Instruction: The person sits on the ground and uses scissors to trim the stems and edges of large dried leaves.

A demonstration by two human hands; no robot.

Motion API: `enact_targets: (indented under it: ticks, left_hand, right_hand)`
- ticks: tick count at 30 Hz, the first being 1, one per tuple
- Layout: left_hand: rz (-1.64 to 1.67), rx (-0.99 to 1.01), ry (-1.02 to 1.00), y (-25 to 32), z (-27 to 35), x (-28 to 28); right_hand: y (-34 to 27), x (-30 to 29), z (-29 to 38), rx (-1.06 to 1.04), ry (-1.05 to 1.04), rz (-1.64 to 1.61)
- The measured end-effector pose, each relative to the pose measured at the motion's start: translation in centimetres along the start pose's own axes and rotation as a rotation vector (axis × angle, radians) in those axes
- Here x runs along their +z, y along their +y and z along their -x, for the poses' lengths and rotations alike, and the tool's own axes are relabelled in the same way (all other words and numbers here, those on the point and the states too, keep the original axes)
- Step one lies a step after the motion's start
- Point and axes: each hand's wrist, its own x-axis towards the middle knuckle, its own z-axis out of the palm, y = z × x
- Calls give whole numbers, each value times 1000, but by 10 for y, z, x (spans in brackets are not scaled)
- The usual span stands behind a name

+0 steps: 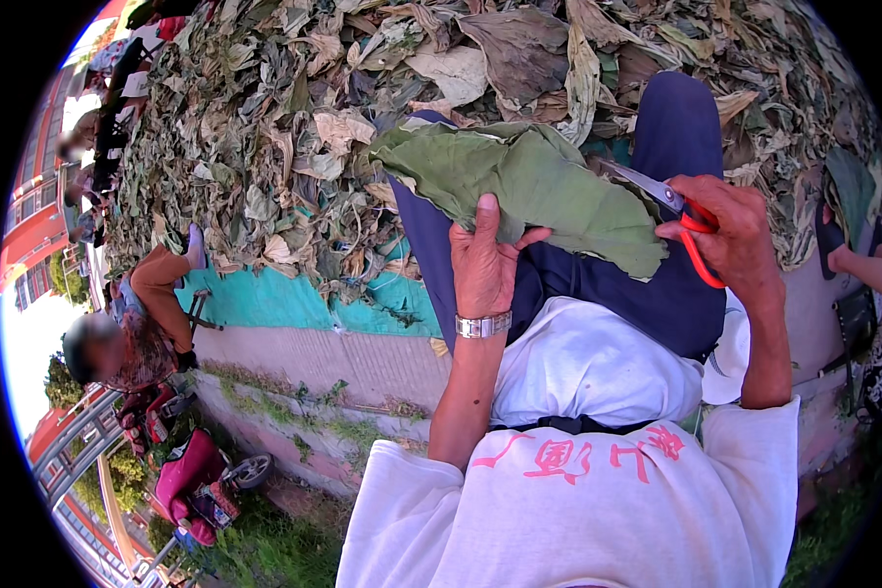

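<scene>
Across my lap lies a large, folded green leaf, dry and creased. My left hand grips its near edge, thumb on top and fingers partly hidden beneath it. On the right, my right hand holds a pair of scissors with red handles. The metal blades point up and left at the leaf's far right edge; how far apart they are is hard to tell. Both of my knees, in dark blue trousers, rise on either side of the leaf.
A broad heap of dried leaves spreads ahead over a green tarp. At left a person sits on a low stool; another person's leg shows at right. A pink scooter stands below the concrete ledge.
</scene>
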Motion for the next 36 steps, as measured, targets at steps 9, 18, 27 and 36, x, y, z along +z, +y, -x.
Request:
enact_targets:
  ticks: [9, 18, 27, 36]
  left_hand:
    - [3, -12, -5, 0, -1, -3]
    - [109, -44, 66, 2, -5, -6]
    - [308, -90, 156, -1, -9, -11]
    - [474, -129, 132, -2, -9, -6]
  right_hand:
    - [-3, -4, 0, 58, 62, -146]
    - [6, 3, 10, 127, 115, -380]
    - [-4, 12, 23, 298, 165, -535]
    - [-12, 59, 42, 278, 396, -890]
